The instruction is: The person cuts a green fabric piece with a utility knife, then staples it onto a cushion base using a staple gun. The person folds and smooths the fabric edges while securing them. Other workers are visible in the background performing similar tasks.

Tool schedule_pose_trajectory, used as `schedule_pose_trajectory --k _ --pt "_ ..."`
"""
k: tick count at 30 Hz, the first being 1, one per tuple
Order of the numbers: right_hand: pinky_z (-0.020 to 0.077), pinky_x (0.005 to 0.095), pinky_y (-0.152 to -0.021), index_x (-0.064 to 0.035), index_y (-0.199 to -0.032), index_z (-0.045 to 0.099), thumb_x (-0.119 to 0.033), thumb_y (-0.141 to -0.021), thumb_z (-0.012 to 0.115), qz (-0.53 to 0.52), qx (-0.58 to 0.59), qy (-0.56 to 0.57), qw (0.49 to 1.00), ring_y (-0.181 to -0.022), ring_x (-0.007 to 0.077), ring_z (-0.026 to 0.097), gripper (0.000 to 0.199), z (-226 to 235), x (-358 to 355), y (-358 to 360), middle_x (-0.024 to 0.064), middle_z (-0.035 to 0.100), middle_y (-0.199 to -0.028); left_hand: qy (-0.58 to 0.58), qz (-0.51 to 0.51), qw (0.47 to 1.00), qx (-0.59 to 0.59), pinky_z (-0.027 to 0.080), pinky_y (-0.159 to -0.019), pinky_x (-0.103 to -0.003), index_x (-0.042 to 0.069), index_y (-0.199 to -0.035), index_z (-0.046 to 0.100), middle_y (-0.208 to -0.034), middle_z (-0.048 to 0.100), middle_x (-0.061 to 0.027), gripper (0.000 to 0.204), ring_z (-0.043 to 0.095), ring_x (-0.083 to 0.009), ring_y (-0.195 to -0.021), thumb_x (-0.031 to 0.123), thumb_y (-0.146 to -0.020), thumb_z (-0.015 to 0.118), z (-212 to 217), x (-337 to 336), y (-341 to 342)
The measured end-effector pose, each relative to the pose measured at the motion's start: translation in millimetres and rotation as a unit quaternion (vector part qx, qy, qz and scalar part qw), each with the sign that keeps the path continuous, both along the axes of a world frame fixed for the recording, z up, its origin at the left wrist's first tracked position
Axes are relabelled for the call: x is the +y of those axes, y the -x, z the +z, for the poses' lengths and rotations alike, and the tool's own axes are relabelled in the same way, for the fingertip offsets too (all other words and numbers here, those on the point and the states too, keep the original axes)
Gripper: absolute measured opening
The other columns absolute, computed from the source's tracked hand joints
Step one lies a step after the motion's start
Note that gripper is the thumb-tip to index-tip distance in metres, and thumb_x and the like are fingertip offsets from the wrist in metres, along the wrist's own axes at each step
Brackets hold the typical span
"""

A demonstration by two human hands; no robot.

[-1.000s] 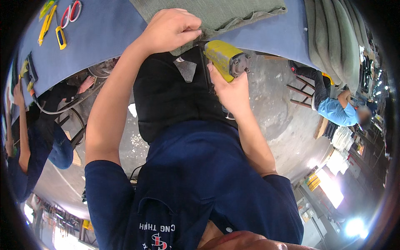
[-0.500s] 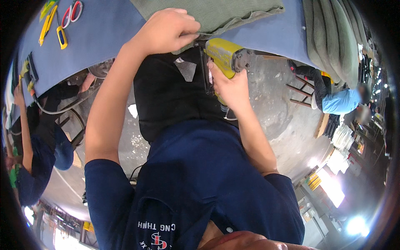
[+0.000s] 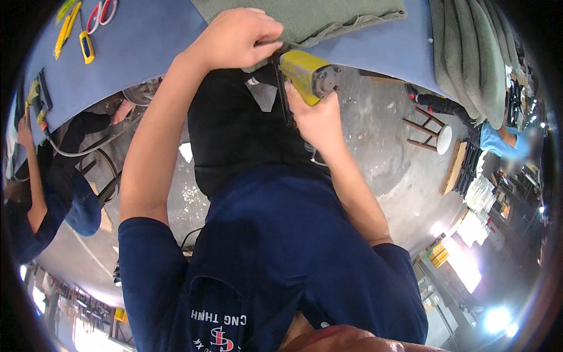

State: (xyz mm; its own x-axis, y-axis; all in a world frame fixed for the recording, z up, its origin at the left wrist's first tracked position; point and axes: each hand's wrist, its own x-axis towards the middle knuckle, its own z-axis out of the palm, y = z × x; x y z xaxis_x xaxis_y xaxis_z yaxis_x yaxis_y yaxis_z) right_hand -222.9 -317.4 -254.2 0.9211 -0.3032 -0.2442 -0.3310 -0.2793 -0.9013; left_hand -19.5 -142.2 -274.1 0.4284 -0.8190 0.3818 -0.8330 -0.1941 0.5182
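Yellow power tool (image 3: 305,75) at table edge (image 3: 375,47), right hand (image 3: 316,117) fingers clamped around it, left hand (image 3: 237,38) pinching green fabric (image 3: 305,17).

Navy short-sleeved shirt (image 3: 281,246), white-red chest print; bare forearms; black apron.

Folded cloth (image 3: 305,14) on table (image 3: 146,41), scissors (image 3: 101,12) far left, stapler (image 3: 308,75) below its edge

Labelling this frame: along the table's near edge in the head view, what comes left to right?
Yellow utility knives → red-handled scissors → left hand → yellow power tool → stacked grey-green cushions.
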Motion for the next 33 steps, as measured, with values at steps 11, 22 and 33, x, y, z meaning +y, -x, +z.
schedule_pose_trajectory --k 11,22,33 --pt "0.0416 0.0261 -0.050 -0.0028 -0.116 0.076 -0.014 -0.108 0.077 0.002 0.002 -0.013 1.000 -0.056 0.0040 0.054 0.014 14.5 9.0 7.6 -0.0035 0.067 -0.080 0.045 0.005 0.998 0.044 0.046 -0.075 -0.049 0.002 -0.082 0.050 -0.078 0.051 -0.0130 0.037 0.057 -0.0370 -0.082 0.019 -0.096 0.079 -1.9 13.0 -1.4" --pt "0.0596 0.0367 -0.096 0.0062 -0.130 0.076 -0.011 -0.104 0.077 0.015 0.018 0.018 1.000 -0.108 0.0209 0.080 0.031 15.0 14.5 -4.4 0.0182 0.084 -0.120 0.062 0.025 0.996 0.053 0.044 -0.072 -0.047 0.003 -0.078 0.047 -0.074 0.049 -0.0105 0.040 0.054 -0.0350 -0.079 0.017 -0.092 0.082 -9.5 9.0 5.6" --pt "0.0589 0.0354 -0.096 0.0068 -0.130 0.076 -0.015 -0.105 0.078 0.003 0.052 -0.004 0.999 -0.106 0.0168 0.078 0.033 24.0 14.0 4.0 0.0164 0.084 -0.118 0.087 0.023 0.992 0.084 0.044 -0.071 -0.045 0.004 -0.076 0.048 -0.072 0.048 -0.0088 0.041 0.053 -0.0318 -0.077 0.016 -0.090 0.084 2.2 9.3 2.8"
